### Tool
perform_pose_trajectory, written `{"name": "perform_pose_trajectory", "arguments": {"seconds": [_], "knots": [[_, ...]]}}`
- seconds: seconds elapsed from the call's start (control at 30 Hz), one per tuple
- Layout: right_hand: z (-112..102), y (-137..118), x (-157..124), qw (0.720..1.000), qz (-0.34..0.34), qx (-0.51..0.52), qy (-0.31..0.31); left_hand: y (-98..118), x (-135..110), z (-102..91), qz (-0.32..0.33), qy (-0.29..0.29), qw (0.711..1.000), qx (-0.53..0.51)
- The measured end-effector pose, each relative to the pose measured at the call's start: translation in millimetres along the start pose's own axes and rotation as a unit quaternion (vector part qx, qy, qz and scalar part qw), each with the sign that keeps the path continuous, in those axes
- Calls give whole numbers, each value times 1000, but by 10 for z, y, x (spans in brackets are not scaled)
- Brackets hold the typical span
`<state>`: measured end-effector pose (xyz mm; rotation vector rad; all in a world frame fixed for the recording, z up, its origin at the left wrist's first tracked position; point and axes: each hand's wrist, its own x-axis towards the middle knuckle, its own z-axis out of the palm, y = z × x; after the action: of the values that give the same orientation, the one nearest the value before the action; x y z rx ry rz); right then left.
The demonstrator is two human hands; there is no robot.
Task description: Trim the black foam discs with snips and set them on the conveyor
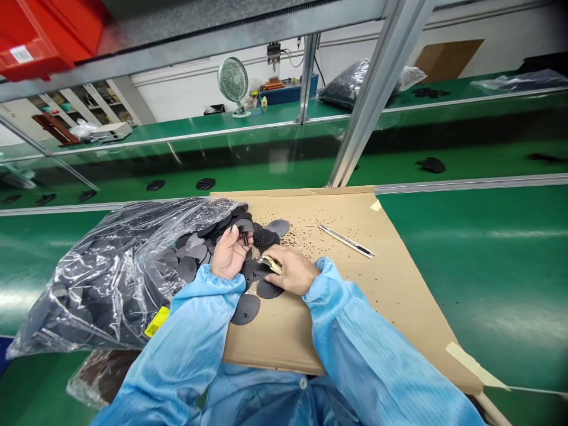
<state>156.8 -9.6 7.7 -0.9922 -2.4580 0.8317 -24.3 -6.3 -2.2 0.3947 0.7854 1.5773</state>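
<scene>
My left hand (pixel 229 253) is closed on a black plastic disc (pixel 244 225), holding it tilted above a heap of similar parts. In my right hand (pixel 293 269) is a pair of nippers (pixel 271 264) with pale yellow handles, its metal jaws pointing left toward the disc. A small gap separates the jaws from that disc. Below both hands, several loose black discs (pixel 245 310) lie on a cardboard sheet (pixel 350 313). To the left, a large clear plastic bag (pixel 106 272) spills more discs out of its mouth.
A slim cutter knife (pixel 347 241) lies on the cardboard among tiny black scraps (pixel 306 228). Behind it runs a green conveyor belt (pixel 248 171) carrying spaced black parts. A metal post (pixel 377 94) rises at the cardboard's far edge; a red bin (pixel 48 35) sits overhead left.
</scene>
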Motion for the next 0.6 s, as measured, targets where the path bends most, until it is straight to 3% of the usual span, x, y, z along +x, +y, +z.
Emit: {"name": "perform_pose_trajectory", "arguments": {"seconds": [0.13, 0.33, 0.4, 0.47, 0.6], "knots": [[13, -17, 13, 996, -9, -38, -74, 2, 7, -18, 20, -13, 1000, -16], [8, -14, 0, 995, 31, 57, -71, 31, 2, -4, 7, 16, 1000, -6], [2, 27, -5, 989, 52, 136, -21, 26, 4, 3, 1, 47, 999, 2], [6, 75, 4, 968, 67, 232, 68, 5, 2, 8, 0, 59, 998, 21], [31, 137, 57, 881, 86, 383, 265, -72, -38, 26, 8, 3, 996, 86]]}}
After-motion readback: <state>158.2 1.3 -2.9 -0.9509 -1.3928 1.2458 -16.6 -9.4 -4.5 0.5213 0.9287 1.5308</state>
